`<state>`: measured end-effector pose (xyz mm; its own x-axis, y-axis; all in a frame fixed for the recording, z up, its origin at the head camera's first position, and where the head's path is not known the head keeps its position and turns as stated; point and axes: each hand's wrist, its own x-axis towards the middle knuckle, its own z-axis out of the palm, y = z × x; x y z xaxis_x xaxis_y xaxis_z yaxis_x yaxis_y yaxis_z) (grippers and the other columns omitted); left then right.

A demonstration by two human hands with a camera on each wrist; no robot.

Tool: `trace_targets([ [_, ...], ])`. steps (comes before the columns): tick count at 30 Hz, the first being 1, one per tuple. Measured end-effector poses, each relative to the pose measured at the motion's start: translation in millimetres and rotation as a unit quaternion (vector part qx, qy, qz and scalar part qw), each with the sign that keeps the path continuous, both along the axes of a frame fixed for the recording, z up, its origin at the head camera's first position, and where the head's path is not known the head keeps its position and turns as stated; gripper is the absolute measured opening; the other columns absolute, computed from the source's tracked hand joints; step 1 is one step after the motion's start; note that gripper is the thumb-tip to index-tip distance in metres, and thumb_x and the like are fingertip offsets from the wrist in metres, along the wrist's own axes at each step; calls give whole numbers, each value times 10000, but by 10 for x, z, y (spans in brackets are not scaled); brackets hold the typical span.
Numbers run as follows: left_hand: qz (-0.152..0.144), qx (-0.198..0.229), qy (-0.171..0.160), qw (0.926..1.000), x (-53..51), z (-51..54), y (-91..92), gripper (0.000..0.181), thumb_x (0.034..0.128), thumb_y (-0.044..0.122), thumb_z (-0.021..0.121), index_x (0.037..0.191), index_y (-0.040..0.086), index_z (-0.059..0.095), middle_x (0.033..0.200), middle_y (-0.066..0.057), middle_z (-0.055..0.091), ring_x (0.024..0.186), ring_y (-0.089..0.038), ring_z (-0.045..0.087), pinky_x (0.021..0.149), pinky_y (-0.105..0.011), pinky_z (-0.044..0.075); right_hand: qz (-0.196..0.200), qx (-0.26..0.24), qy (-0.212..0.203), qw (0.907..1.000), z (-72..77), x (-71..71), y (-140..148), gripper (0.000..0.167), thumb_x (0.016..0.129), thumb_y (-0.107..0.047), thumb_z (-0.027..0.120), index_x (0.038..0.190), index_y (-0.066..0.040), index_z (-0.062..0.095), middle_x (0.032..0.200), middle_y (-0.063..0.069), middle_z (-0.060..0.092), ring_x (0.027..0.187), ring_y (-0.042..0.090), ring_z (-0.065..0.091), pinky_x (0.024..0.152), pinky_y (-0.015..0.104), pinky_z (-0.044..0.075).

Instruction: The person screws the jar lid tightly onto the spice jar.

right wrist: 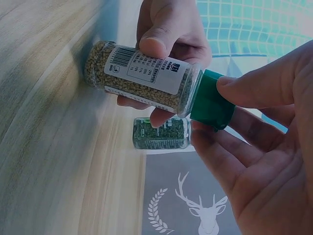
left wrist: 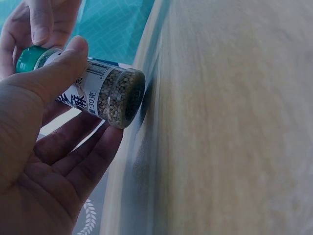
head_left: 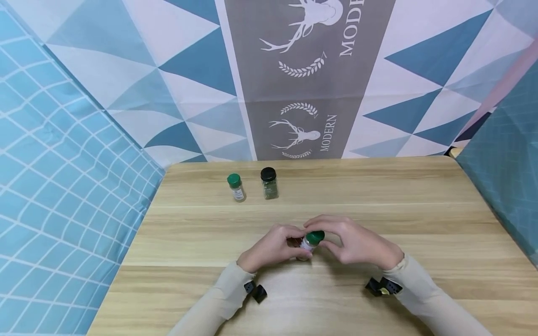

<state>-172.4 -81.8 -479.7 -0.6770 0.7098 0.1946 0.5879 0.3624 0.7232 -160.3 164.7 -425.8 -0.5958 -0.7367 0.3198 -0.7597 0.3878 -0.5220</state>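
Note:
A clear spice jar point(right wrist: 142, 73) full of pale seeds, with a printed label, is tilted a little above the wooden table. My left hand point(head_left: 275, 247) grips its body, thumb on one side and fingers on the other. On the jar's green cap point(right wrist: 211, 100), the thumb and fingers of my right hand point(head_left: 350, 240) pinch from both sides. The cap sits on the jar's neck. The left wrist view shows the jar's base point(left wrist: 131, 98) apart from the table surface.
Toward the table's point(head_left: 399, 196) back stand a second green-capped jar point(head_left: 237, 187) and a black-capped jar point(head_left: 269, 183) of green flakes. Behind them hangs a patterned cloth point(head_left: 294, 84); blue checked cloth point(head_left: 63, 177) covers the left side.

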Motion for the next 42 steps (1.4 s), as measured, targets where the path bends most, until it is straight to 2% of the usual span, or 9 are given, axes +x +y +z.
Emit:
trace_targets([
  [8, -13, 91, 20, 10000, -4, -7, 25, 252, 887, 268, 834, 1110, 180, 756, 1024, 111, 744, 843, 27, 621, 748, -194, 588, 11, 38, -35, 10000, 22, 5, 23, 474, 875, 52, 705, 1301, -155, 695, 1345, 5, 678, 1232, 213, 661, 1024, 462, 570],
  [15, 99, 50, -80, 9999, -2, -10, -28, 360, 890, 302, 826, 1220, 186, 743, 1085, 106, 759, 901, 35, 651, 782, -215, 604, -1, 107, -85, 9999, 28, -6, -26, 435, 900, 16, 703, 1300, -157, 697, 1356, -5, 671, 1245, 203, 653, 1044, 450, 559],
  [24, 46, 41, 27, 10000, -4, -19, -7, 271, 877, 298, 840, 1116, 201, 757, 1010, 129, 743, 837, 10, 640, 737, -192, 587, 150, 23, -49, 9999, 29, -3, -16, 400, 907, 17, 709, 1284, -118, 699, 1331, 37, 684, 1221, 212, 663, 1028, 445, 570],
  [28, 63, 89, -7, 9999, -1, -15, 4, 251, 872, 282, 845, 1093, 205, 756, 988, 143, 740, 820, 37, 624, 726, -196, 589, 174, -9, 26, 9998, 15, -15, -10, 387, 913, -1, 716, 1279, -125, 697, 1312, 13, 688, 1202, 188, 668, 1017, 423, 579],
  [35, 18, 139, -79, 9999, 8, -4, 3, 209, 874, 263, 843, 1056, 213, 753, 966, 127, 746, 795, 38, 622, 693, -152, 568, 213, -145, -88, 9996, 4, -30, -16, 352, 935, -44, 722, 1267, -158, 695, 1255, -35, 700, 1142, 111, 670, 981, 356, 594],
  [42, 16, 98, -71, 9999, 9, -9, -8, 281, 880, 284, 835, 1140, 213, 756, 1043, 122, 754, 845, 49, 642, 725, -166, 586, 24, -155, -29, 9999, -4, -25, -30, 287, 960, -162, 746, 1241, -121, 702, 1206, 2, 724, 1086, 95, 688, 918, 320, 614],
])
